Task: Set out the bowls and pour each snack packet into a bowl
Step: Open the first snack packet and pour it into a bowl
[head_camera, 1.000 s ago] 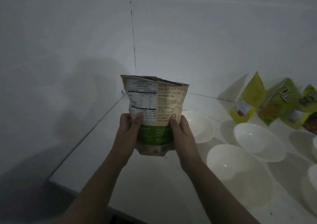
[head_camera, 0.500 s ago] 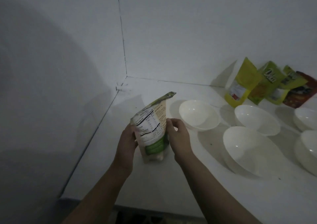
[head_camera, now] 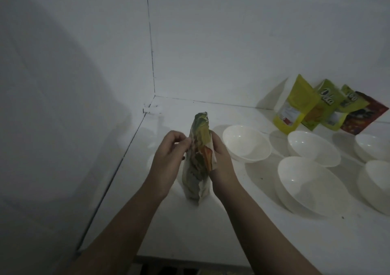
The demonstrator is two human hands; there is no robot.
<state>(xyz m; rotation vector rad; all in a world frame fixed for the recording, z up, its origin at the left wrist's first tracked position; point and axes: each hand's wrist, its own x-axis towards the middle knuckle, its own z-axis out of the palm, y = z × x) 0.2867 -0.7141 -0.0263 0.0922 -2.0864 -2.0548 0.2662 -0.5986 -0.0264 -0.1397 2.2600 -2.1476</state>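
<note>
At the left of the scene a pale wall meets the white, smooth countertop (head_camera: 181, 228), which runs right along a second wall to the far side. Near the corner the left hand (head_camera: 168, 158) pinches the left edge of the green-and-cream crinkled foil snack pouch (head_camera: 199, 158), its fingertips drawn together on the film about halfway up. The pouch stands upright, turned edge-on to the camera, its base resting on or just above the countertop; which of the two cannot be told. The right hand (head_camera: 221, 160) cups the pouch's right face, fingers closed against it.

The pouch looks light and soft: thin, creased film that buckles under the fingers, probably slippery where it is glossy. The contents are likely brittle, so a hard squeeze on the belly would crush them. The best hold seems to be the flat sealed top band for tearing, with the other hand steadying the lower body lightly.

Just right of the hands sits the nearest white round plastic bowl (head_camera: 247, 146), empty, smooth and shallow. Further right lie four more white bowls (head_camera: 312, 186), all empty, likely light enough to slide if nudged while pouring. Against the far wall at the right lean three yellow-green glossy stand-up packets (head_camera: 295, 108) and a dark red packet (head_camera: 365, 116), overlapping one another, apparently unopened.
</note>
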